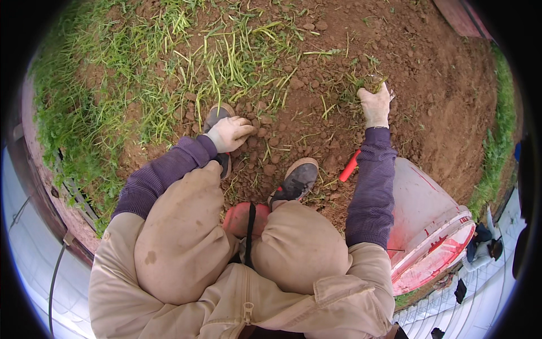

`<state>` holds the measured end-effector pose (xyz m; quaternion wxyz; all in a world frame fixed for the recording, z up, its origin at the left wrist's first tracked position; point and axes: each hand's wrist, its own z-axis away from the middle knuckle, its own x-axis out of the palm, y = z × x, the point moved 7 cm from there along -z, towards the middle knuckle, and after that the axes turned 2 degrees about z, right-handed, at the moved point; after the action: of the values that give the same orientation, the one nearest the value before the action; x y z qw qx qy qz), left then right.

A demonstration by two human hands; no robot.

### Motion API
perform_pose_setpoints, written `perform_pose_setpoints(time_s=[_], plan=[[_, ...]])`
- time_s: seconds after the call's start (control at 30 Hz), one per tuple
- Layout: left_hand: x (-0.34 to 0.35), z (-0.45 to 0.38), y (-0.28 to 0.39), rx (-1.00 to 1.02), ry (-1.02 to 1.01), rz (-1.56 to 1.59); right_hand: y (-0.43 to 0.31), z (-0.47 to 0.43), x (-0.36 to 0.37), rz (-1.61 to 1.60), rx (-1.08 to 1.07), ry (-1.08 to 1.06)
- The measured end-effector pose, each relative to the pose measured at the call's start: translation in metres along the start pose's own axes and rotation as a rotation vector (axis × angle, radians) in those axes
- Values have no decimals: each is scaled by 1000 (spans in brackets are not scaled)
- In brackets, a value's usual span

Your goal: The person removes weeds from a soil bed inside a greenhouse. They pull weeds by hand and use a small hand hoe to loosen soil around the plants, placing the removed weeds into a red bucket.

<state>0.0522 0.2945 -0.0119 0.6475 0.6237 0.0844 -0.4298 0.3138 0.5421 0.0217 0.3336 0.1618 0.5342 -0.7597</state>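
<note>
My left hand (230,133), in a pale glove, rests low over soil clods beside my left shoe (218,115); its fingers are bent, and nothing shows in them. Farther out on the right, my right hand (377,104), gloved too, reaches to the ground with thumb and fingers about some wilted green plant bits (359,84). A red tool handle (349,167) lies on the soil near my right forearm, its other end hidden by the sleeve. Pale green cut stems (237,55) lie scattered ahead of my left hand.
A red-stained white plastic bucket (417,190) lies tipped beside my right arm. Leafy green plants (63,106) stand along the left, with more at the far right (493,156). Between my knees shows a red object (243,218) with a black strap. A person (482,245) is at the lower right.
</note>
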Motion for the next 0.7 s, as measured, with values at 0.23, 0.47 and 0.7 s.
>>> perform_pose_setpoints(time_s=[0.23, 0.47, 0.7], plan=[[2, -3, 2, 35, 22, 3, -1, 47, 70, 670, -223, -37], [-3, 2, 1, 11, 30, 9, 7, 31, -13, -957, 89, 97], [-3, -4, 1, 14, 34, 10, -7, 78, 65, 558, -294, -121]])
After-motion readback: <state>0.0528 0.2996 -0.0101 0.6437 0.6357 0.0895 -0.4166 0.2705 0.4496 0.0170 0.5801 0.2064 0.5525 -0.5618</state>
